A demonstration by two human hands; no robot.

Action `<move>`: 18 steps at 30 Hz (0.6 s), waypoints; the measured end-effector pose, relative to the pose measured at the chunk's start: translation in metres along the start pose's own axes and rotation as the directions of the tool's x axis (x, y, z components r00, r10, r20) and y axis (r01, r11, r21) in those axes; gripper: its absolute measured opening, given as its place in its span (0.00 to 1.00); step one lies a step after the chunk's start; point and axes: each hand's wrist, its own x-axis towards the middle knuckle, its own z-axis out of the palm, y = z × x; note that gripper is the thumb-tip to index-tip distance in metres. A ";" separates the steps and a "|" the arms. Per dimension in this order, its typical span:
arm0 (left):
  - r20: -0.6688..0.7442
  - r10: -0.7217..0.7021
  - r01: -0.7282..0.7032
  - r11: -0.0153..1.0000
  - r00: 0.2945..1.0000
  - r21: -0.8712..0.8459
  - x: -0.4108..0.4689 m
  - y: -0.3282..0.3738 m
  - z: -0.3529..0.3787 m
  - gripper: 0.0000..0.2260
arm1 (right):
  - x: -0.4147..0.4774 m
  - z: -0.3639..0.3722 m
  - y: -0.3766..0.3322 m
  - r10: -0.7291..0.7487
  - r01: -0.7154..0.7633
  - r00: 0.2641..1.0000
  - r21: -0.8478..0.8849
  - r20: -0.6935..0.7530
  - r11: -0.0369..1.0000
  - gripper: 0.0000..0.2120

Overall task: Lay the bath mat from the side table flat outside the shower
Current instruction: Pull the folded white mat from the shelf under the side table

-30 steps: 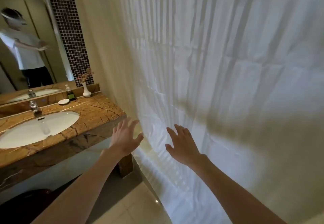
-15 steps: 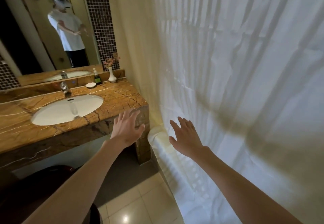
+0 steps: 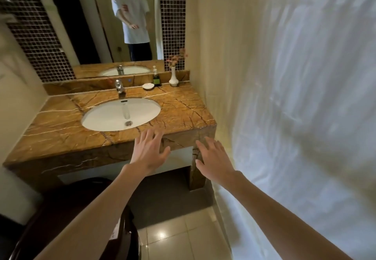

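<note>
The person is holding both arms out over the tiled floor (image 3: 183, 237). The left hand (image 3: 149, 153) is hovering before the counter's (image 3: 183, 109) front edge with fingers spread wide, gripping nothing. The right hand (image 3: 213, 158) is hovering just off the counter's front right corner, equally splayed and holding nothing. A white sink (image 3: 101, 117) is sitting in the counter's middle, with a faucet (image 3: 120, 88) behind it. A soap dish (image 3: 148, 86), dark bottle (image 3: 156, 78) and white vase (image 3: 173, 77) are standing along the back edge, toward the right corner. A pale shower curtain (image 3: 295, 96) is hanging right of the counter. Where the bath mat is lying cannot be told.
</note>
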 end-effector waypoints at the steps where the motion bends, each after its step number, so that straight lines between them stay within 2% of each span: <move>1: -0.002 -0.025 0.025 1.000 1.000 0.006 0.004 -0.009 0.001 0.28 | 0.012 0.006 -0.004 -0.023 0.023 1.000 0.000 0.006 1.000 0.28; 11: -0.035 -0.257 0.258 0.966 0.966 0.013 0.025 -0.084 0.003 0.27 | 0.115 0.055 -0.050 -0.310 0.311 0.949 -0.015 0.061 0.950 0.28; 18: -0.069 -0.450 0.454 0.889 0.890 0.059 0.040 -0.122 0.013 0.27 | 0.190 0.080 -0.077 -0.524 0.522 0.845 0.042 0.105 0.852 0.28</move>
